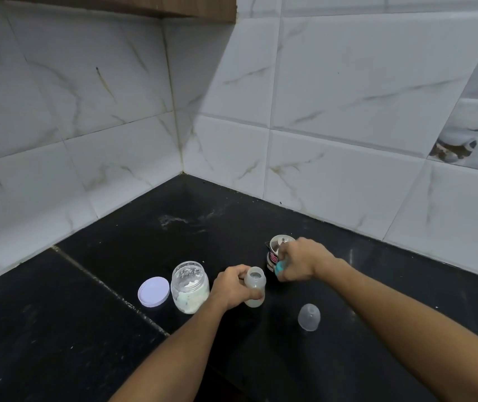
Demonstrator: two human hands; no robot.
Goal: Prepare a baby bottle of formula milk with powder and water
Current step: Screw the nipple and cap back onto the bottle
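A translucent baby bottle (pixel 255 281) stands upright and uncapped on the black counter, with my left hand (pixel 232 285) wrapped around its side. Just right of the bottle, my right hand (pixel 301 261) is closed around a teal piece (pixel 280 267), probably the bottle's nipple ring; most of it is hidden by my fingers. Behind that hand stands a small steel vessel (pixel 279 248), partly covered. To the left of the bottle is an open clear jar (pixel 190 287) holding white powder. The bottle's clear dome cap (pixel 309 317) lies on the counter to the right.
The jar's white lid (pixel 153 291) lies upturned left of the jar. Spilled powder or water marks (pixel 174 220) streak the black counter (pixel 87 329) toward the corner. Marble-patterned tiled walls (pixel 333 126) close in the back and left, and a wooden cabinet edge (pixel 174 7) hangs overhead.
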